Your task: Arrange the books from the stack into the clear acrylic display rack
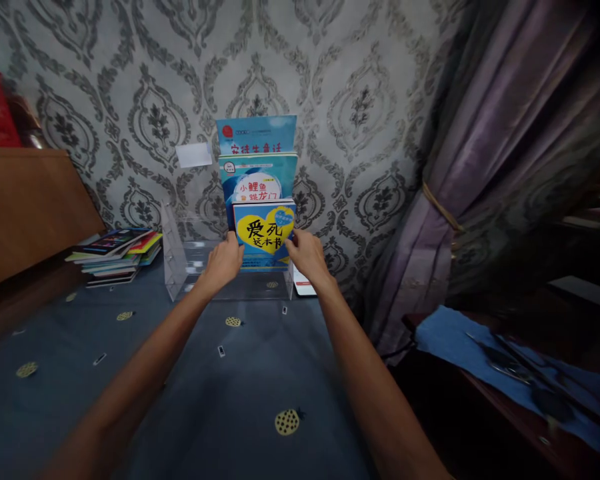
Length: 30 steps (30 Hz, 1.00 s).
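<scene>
A blue book with a yellow heart on its cover (pixel 264 230) stands upright at the front of a clear acrylic tiered rack (pixel 180 267). My left hand (pixel 225 261) grips its left edge and my right hand (pixel 306 255) grips its right edge, fingers closed round the book. Behind it in the rack stand a teal-and-white book (pixel 258 180) and, higher, a light blue book (pixel 256 136). The rack's left half holds no books.
A stack of flat books (pixel 117 257) lies left of the rack on the blue patterned cloth (pixel 240 393). A wooden board (pixel 25 207) stands at far left. Patterned wallpaper is behind; a purple curtain (pixel 500 167) hangs right, above a side table with a blue cloth (pixel 460 347).
</scene>
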Motion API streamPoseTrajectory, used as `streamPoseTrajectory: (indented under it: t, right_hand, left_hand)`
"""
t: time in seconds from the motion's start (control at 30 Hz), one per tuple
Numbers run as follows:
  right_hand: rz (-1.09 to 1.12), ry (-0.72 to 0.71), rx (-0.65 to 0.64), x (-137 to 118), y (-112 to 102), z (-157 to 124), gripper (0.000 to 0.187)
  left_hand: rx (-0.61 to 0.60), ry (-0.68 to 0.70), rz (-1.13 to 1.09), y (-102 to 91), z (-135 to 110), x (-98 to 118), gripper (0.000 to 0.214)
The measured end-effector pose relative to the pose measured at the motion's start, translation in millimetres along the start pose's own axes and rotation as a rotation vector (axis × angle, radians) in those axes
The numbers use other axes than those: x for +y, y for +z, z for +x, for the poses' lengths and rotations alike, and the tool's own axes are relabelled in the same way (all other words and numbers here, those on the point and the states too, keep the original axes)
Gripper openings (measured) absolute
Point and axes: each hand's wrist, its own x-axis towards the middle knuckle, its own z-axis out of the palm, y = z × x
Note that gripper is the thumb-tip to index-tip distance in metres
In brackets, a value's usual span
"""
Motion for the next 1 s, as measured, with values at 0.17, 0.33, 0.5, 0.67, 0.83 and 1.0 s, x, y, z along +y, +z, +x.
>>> streamPoseTrajectory:
  t: [0.17,0.33,0.5,0.67,0.83,1.0]
  right_hand:
    - [-0.079,0.068,-0.061,-7.5,-5.7,-3.2,0.028]
    - [-0.079,0.053,-0.043,-6.3,-4.0,-3.4,0.028]
    - [-0.071,0.025,-0.026,-1.7,0.5,-1.5,0.026]
    - [-0.056,0.037,-0.028,-3.2,2.1,-2.0,0.027]
    - [-0.04,0.037,-0.044,-3.9,0.8,-2.8,0.029]
    - [-0.044,-0.006,-0.067,0.9,-0.1,0.1,0.026]
  left_hand:
    - [-0.017,0.005,-0.063,3.5,3.0,-1.7,0.026]
    - [0.009,0.012,-0.055,4.8,3.0,-0.8,0.023]
    - [0.015,0.018,-0.04,4.6,4.9,-1.2,0.022]
    - [0.024,0.019,-0.042,4.9,8.9,-3.8,0.023]
    - [0.005,0.033,-0.033,2.8,8.6,-5.0,0.025]
    - [0.0,0.097,-0.048,2.8,13.3,-13.4,0.027]
